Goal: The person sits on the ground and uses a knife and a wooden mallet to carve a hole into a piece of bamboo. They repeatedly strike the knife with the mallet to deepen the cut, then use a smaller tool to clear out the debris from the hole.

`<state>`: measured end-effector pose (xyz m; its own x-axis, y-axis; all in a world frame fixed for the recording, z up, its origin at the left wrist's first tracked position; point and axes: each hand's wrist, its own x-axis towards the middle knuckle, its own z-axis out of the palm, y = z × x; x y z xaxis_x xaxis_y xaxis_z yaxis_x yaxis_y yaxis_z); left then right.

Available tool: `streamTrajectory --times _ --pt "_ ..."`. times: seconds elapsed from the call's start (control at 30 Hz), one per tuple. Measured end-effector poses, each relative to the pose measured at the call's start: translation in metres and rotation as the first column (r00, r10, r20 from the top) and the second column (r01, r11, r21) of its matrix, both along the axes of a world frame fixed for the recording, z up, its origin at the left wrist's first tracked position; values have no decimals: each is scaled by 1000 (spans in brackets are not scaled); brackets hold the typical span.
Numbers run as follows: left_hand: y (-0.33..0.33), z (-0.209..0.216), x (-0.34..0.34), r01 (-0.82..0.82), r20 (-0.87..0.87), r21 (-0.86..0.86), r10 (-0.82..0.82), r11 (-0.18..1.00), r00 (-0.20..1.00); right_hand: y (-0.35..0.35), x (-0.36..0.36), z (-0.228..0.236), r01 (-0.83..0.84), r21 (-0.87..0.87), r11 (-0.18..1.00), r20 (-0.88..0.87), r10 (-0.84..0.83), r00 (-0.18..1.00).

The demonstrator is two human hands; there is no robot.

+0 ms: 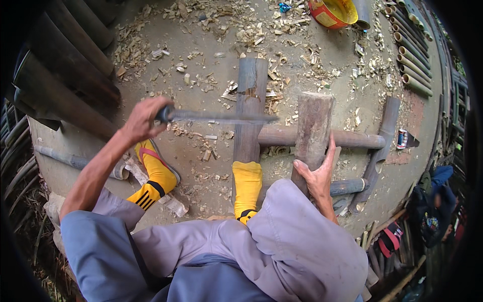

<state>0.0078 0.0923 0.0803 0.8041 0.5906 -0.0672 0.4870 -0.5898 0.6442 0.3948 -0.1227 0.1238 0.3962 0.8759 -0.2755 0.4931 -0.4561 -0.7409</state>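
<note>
My left hand (146, 118) is closed round the dark handle of a long blade (221, 118). The blade is blurred, so I cannot tell if its edge has teeth. Its tip end reaches across a thick upright-lying bamboo pole (250, 105), which has a notch and broken splinters near its far end. My right hand (320, 173) grips a thick, rough wooden block (314, 123), thumb on the left side and fingers on the right. The block lies over a bamboo crosspiece (357, 139). My right foot, in a yellow sock (247, 183), presses on the near part of the bamboo pole.
My left foot in a sandal (156, 163) stands on the floor. Pale wood chips (193, 75) are strewn about. Large dark bamboo lengths (65, 90) lean at left. A red-yellow bucket (332, 14) stands far right, near stacked bamboo tubes (415, 58). Another bamboo pole (385, 126) joins the crosspiece.
</note>
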Motion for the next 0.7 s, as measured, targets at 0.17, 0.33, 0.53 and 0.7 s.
streamTrajectory --times 0.17,0.33,0.53,0.7 --pt "44 -24 14 -26 -360 -63 2 998 933 31 -17 -11 -66 -109 992 -187 45 981" --pt "53 -42 26 -102 -480 -75 54 992 875 34 -18 -20 -92 -57 994 -138 83 987" --pt "55 -38 30 -96 -492 -96 37 991 870 26 -13 -21 -78 -65 995 -130 69 989" --pt "52 -35 31 -67 -487 -60 30 996 873 25 -12 -18 -92 -107 990 -177 73 982"
